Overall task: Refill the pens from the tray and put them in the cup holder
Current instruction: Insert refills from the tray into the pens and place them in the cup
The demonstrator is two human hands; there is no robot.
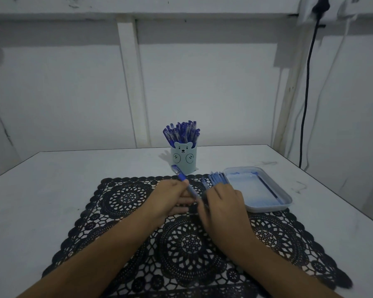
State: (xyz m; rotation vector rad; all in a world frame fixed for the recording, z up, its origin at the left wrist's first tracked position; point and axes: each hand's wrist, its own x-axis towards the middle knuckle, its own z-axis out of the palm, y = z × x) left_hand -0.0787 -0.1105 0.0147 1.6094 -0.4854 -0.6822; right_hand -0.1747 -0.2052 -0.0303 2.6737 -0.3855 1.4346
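A pale blue bear cup holder (184,159) stands at the back centre of the table, packed with several blue pens (182,132). My left hand (170,196) grips a blue pen (182,176) whose capped end points up and away. My right hand (221,203), blurred, meets the pen's near end; what its fingertips hold is hidden. A bunch of pale blue refills or barrels (218,178) lies just beyond my right hand. The white tray (286,195) to the right holds one thin dark refill (268,188).
A black lace mat (121,198) covers the table's middle under both forearms. The white table (41,190) ends at a white panelled wall. A black cable (306,104) hangs down the wall at the right.
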